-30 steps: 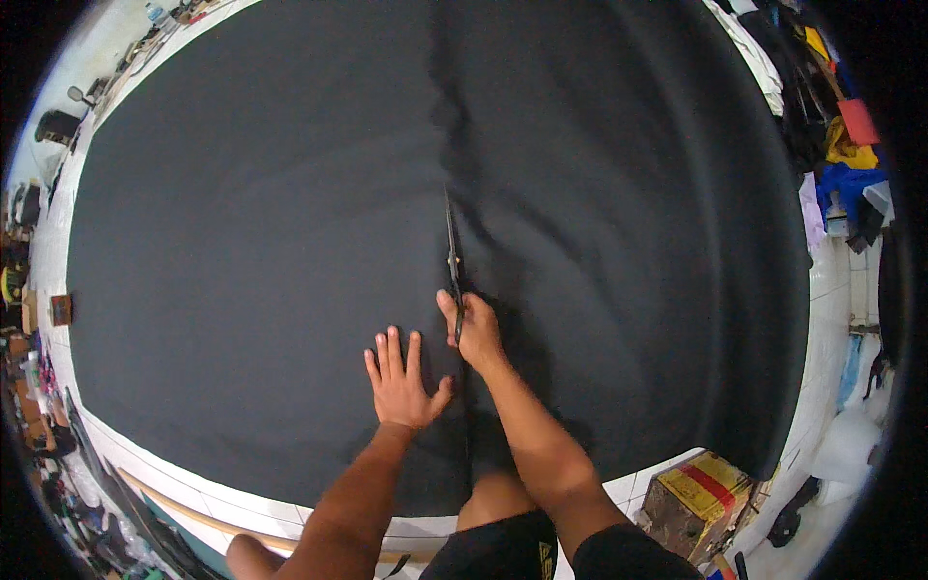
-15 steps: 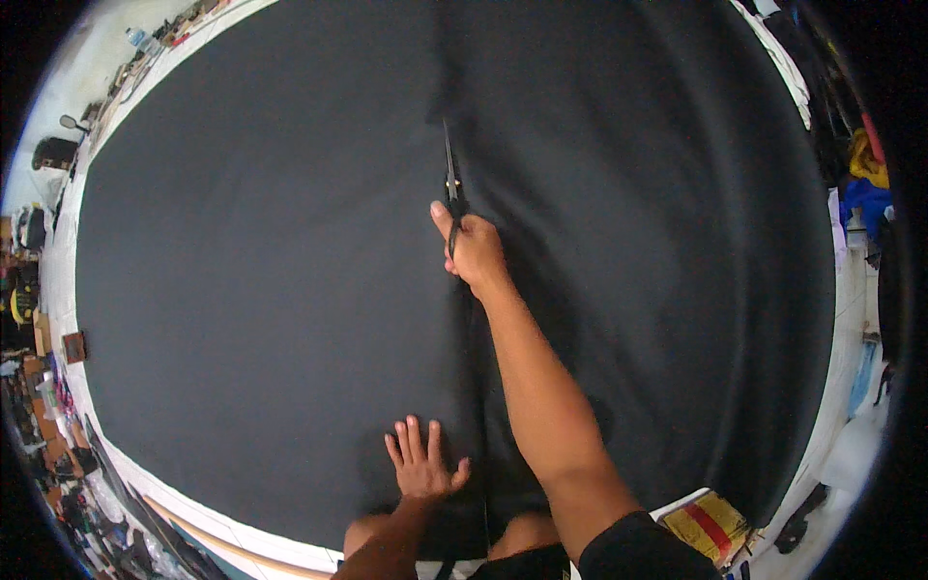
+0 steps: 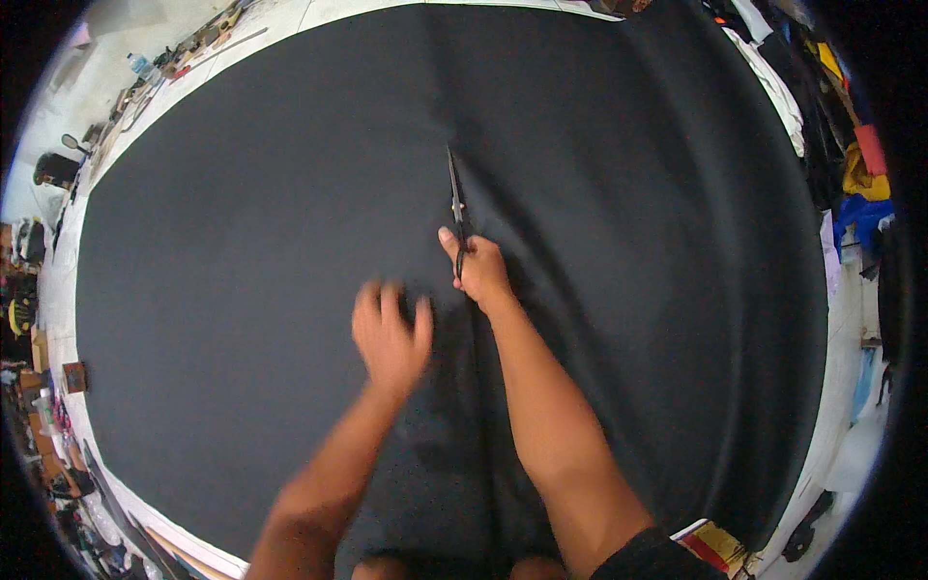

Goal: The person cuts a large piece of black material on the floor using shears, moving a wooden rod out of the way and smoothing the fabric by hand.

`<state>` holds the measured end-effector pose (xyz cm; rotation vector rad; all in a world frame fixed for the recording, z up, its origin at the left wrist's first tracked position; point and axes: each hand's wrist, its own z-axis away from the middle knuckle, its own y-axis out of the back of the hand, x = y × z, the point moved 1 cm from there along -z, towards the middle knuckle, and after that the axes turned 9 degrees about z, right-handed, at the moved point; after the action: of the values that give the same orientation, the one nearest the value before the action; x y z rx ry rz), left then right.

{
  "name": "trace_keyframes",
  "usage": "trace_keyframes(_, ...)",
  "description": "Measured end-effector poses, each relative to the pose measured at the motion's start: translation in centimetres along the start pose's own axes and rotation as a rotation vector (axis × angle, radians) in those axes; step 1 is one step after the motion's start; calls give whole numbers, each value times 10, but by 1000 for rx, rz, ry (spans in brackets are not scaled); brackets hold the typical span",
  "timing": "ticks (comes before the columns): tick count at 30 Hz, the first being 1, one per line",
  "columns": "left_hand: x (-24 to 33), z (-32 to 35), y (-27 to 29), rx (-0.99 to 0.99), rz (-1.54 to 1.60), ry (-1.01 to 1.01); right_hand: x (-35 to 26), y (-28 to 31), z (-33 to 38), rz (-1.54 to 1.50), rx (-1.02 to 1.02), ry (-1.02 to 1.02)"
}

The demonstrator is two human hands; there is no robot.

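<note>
A big sheet of black fabric (image 3: 222,271) is spread wide, with a dark seam-like line running from near my knees up to the scissors. My right hand (image 3: 482,269) is wrapped round the handles of a pair of black-handled scissors (image 3: 456,188). Their metal blades point away from me along that line, and look nearly closed. Left of the scissors, my left hand (image 3: 391,333) is over the fabric with its fingers apart, a little blurred, holding nothing. Whether it touches the cloth cannot be told.
Light floor tiles (image 3: 66,280) border the fabric. Along the left edge are a small brown box (image 3: 74,377) and a heap of mixed items. A yellow and red package (image 3: 713,546) lies at the lower right. Colourful cloths (image 3: 863,208) are at the far right.
My left hand has lifted from near my knees and moved forward, close to the scissors. My right hand and the scissors sit slightly lower in the picture, as the view has shifted.
</note>
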<state>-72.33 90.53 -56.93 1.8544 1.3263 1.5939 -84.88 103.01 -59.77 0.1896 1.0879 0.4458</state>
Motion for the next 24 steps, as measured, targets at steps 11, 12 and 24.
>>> trace_keyframes(11,-30,-141,-77,-174,-300,100,0,-4,-1,62,30,-80)
trace_keyframes(12,-28,-141,-76,-185,-287,109,-6,-2,-8,76,39,-66)
trace_keyframes(24,-25,-149,-68,-319,-225,222,-136,6,-216,-66,-32,-33)
